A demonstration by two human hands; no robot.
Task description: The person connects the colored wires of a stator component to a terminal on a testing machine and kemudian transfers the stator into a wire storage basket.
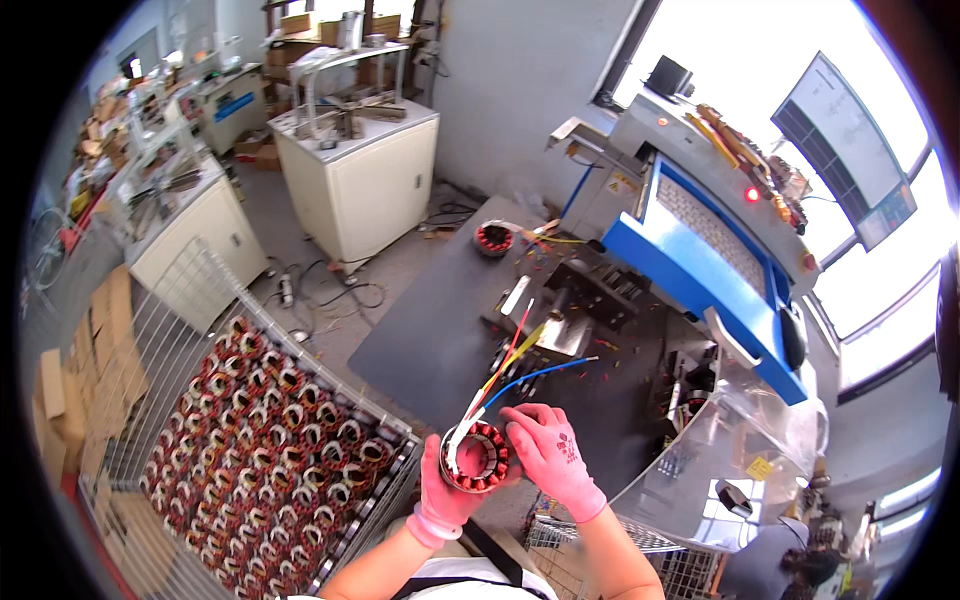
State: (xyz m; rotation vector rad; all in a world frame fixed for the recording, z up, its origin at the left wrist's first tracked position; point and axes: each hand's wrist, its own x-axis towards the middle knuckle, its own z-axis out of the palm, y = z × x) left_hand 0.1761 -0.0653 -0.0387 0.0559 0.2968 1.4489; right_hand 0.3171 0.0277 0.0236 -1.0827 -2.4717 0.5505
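Note:
A ring-shaped motor stator [474, 457] with red windings is held up in front of me, above the near edge of the dark table. Red, yellow and blue lead wires [500, 378] rise from it through pale sleeving and fan out over the table. My left hand [443, 492], in a pink glove, is closed around the ring's left and lower side. My right hand [549, 453], also gloved in pink, has its fingers bent against the ring's right rim; its fingertips are partly hidden.
Another stator [494, 238] sits at the table's far end. A dark metal fixture [565, 325] stands mid-table among wire scraps. To the left is a wire basket [330, 372] holding rows of stators. A blue-edged machine [700, 270] occupies the far right, with a transparent cover [715, 450] nearer.

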